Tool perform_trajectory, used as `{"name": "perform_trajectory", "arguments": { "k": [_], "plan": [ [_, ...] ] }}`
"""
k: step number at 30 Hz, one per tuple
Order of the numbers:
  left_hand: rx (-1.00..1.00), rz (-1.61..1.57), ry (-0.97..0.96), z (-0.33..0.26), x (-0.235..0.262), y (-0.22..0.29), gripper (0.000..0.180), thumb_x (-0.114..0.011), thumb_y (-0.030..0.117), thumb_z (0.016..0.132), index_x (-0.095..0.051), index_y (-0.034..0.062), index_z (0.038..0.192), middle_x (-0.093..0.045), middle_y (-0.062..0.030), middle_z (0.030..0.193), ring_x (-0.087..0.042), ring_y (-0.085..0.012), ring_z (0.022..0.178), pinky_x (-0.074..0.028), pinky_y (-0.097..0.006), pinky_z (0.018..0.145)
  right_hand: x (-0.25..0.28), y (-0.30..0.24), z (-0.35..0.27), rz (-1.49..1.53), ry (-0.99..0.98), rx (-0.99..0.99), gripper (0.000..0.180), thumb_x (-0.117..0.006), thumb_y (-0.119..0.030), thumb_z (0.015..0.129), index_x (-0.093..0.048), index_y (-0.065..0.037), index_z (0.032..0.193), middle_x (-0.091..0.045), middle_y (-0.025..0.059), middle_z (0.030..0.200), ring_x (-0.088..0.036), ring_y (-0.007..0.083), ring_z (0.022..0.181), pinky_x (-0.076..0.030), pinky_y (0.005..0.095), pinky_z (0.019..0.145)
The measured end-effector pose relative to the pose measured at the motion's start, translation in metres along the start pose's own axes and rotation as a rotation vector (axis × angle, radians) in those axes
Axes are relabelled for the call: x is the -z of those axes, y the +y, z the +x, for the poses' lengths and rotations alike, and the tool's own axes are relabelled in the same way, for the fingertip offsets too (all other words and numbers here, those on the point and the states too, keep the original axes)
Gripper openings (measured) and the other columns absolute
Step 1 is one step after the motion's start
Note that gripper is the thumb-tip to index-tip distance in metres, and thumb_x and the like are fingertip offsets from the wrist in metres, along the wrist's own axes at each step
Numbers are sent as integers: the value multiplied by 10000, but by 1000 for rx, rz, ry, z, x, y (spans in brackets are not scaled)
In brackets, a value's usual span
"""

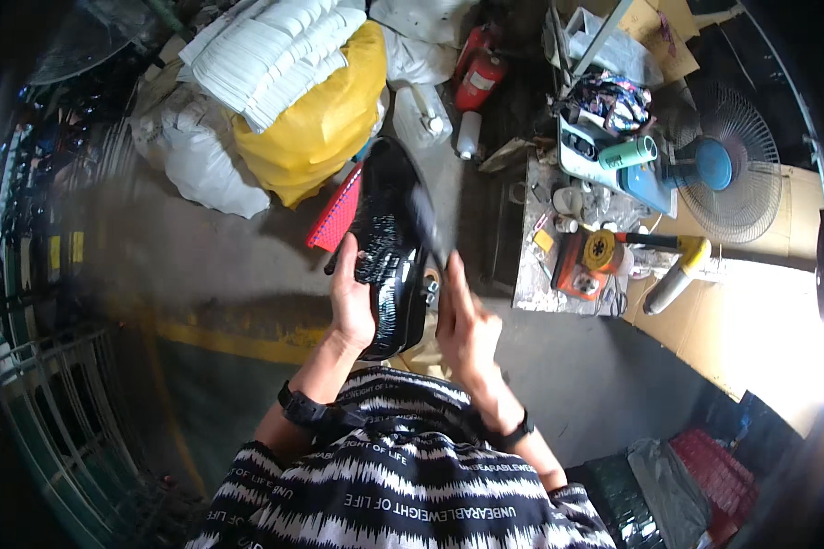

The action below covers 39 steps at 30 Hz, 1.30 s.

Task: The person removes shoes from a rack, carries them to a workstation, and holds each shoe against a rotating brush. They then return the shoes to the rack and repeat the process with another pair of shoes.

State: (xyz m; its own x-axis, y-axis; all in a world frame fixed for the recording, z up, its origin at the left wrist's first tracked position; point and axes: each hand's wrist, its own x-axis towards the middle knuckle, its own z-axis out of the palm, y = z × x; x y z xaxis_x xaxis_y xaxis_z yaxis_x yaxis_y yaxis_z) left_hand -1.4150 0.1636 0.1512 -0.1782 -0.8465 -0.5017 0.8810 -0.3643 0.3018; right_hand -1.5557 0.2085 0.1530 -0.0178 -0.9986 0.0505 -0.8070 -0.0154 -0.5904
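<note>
Head view, nearest first: the left hand (350,306) grips a black shell (386,261), its thumb along the left side and the other fingers hidden from sight, while the right hand (467,334) lies just beside the opposite edge with its fingers long and close together. A dark strip (424,220), blurred, meets those fingertips; whether they pinch it or only touch it, I cannot tell. To do this holding well, I would judge, the left palm should bear the weight and stay steady, with the thumb pressing lightly so that the smooth surface neither slips nor gets smeared, and the right fingers should follow the edge with even, light pressure, taking care near the small metal fitting (432,287) just ahead of the right palm. The shell lies between the hands, long and rounded at its ends, glossy black, with pale broken reflections streaking its middle beside the left thumb and a darker, plainer far end reaching past both hands, near a red basket (337,212).
</note>
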Motion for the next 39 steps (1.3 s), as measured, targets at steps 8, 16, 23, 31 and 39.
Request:
{"name": "perform_trajectory", "arguments": {
  "k": [8, 16, 23, 31, 39],
  "plan": [
    [-49, 52, -11, 8, -22, -5, 483, -348, 436, 906, -500, 40, 1136, -596, -84, 1027, -592, -183, 889, -482, -327, 791, 8, 13, 21, -9, 36, 64, 501, -558, -45, 797, -420, -114, 1274, -577, 168, 665, -570, 271, 478, -434, 333, 427],
    [40, -48, -132, 13, -17, 2, 545, -336, 473, 888, -464, 43, 1198, -571, -114, 1094, -568, -239, 966, -458, -388, 846, 35, 23, 80, 601, 60, -106, 452, -503, -18, 844, -414, -92, 1281, -539, 8, 770, -362, 38, 577, -321, 175, 479],
    [18, -105, -153, 20, -11, 6, 542, -322, 465, 896, -475, 34, 1187, -570, -114, 1104, -561, -245, 981, -440, -385, 869, 32, 20, 27, 287, -105, 91, 444, -522, 21, 801, -469, -76, 1231, -579, 250, 945, -607, 244, 855, -495, 277, 618],
    [-199, 8, 23, 24, -18, -6, 488, -347, 429, 904, -485, 44, 1171, -576, -76, 1085, -570, -217, 935, -443, -349, 849, 14, 13, 38, 179, -69, 15, 472, -524, -5, 810, -429, -94, 1264, -576, 212, 708, -613, 252, 518, -433, 293, 446],
    [-207, 1, 92, 32, -20, -13, 487, -349, 423, 905, -476, 45, 1185, -572, -71, 1095, -562, -208, 949, -444, -355, 841, 8, 19, 56, 177, -48, 31, 479, -526, 5, 808, -409, -54, 1269, -572, 205, 688, -603, 258, 531, -446, 300, 458]
  ]
}}
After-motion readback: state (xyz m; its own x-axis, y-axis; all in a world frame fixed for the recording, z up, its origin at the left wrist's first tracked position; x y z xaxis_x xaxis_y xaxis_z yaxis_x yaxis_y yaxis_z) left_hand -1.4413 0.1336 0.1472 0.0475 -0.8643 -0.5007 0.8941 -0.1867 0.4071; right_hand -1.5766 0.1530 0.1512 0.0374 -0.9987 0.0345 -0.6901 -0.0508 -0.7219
